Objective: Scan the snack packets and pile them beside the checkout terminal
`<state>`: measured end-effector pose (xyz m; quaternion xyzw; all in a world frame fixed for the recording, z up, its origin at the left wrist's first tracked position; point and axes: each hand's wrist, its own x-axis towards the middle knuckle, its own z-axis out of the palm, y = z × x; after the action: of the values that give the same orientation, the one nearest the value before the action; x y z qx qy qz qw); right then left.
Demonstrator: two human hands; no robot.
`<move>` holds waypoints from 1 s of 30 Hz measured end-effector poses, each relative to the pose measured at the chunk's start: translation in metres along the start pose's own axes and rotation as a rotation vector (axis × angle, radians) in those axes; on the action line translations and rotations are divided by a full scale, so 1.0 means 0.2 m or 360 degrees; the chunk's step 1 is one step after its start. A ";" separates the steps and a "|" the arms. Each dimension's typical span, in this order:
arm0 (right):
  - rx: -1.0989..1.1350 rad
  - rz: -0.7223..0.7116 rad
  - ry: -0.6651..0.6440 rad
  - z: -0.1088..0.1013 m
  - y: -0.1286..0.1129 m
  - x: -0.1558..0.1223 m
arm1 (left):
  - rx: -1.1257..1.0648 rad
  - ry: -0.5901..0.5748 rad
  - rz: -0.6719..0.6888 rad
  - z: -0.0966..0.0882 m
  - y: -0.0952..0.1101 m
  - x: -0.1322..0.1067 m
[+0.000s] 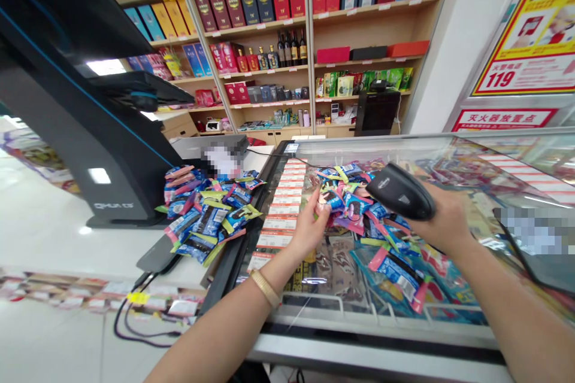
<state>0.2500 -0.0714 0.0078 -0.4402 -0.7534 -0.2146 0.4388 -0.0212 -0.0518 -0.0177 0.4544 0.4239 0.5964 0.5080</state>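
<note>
Black scanner (399,191) gripped in the right hand (442,218), a small blue packet (331,198) pinched in the left hand (309,221) above a glass-topped freezer (372,362).

Fingers of the right hand wrap the scanner's handle, largely hidden from view, its head angled toward the left hand; the left thumb and fingers are nearly together, closed on the packet's edge. Around that packet spreads a heap of similar wrappers (359,206) in blue, pink and green on the glass, with one pink-ended pack (402,278) lying nearer the person. Price labels (283,203) run along the freezer's left side. Beyond them, a second pile (211,218) sits on the white counter (45,239), beside a dark screen stand (117,149). Boxes and bottles line the wooden shelves (265,72) behind.
</note>
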 end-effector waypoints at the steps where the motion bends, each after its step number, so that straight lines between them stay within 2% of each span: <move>1: 0.0004 -0.0005 -0.0011 0.00 -0.01 0.00 | 0.0095 -0.0056 0.0015 0.00 0.00 0.00; 6: 0.0058 -0.0042 -0.0037 0.01 -0.05 0.02 | 0.0567 -0.0374 0.0112 -0.03 -0.01 -0.02; 10: 0.0040 -0.0055 -0.0040 0.02 -0.04 0.01 | 0.0611 -0.0591 0.0200 -0.04 -0.02 -0.07; 14: 0.0019 -0.0123 -0.0038 0.04 -0.02 -0.02 | 0.0567 -0.0627 0.0284 -0.03 -0.02 -0.10; 18: 0.0019 -0.0154 -0.0051 0.04 -0.01 -0.04 | 0.0830 -0.0453 0.0487 -0.09 0.06 -0.06; 21: 0.0022 -0.0134 -0.0099 0.03 -0.02 -0.04 | 0.1406 -0.0172 0.0566 -0.22 0.19 -0.01; 23: 0.0027 -0.0125 -0.0121 0.03 -0.02 -0.04 | 0.1961 0.0061 0.0478 -0.33 0.28 0.02; 26: 0.0013 -0.0134 -0.0114 0.02 -0.02 -0.04 | 0.2616 0.0304 0.0161 -0.45 0.39 0.02; 28: -0.0006 -0.0184 -0.0093 0.03 -0.02 -0.04 | 0.2823 0.0317 -0.0018 -0.49 0.43 0.01; 30: 0.0011 -0.0242 -0.0076 0.03 -0.03 -0.04 | 0.2905 0.0276 -0.0103 -0.51 0.43 0.01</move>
<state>0.2437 -0.0746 -0.0012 -0.3852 -0.7957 -0.2342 0.4045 -0.1392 -0.0656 0.0431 0.6209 0.7797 0.0476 -0.0653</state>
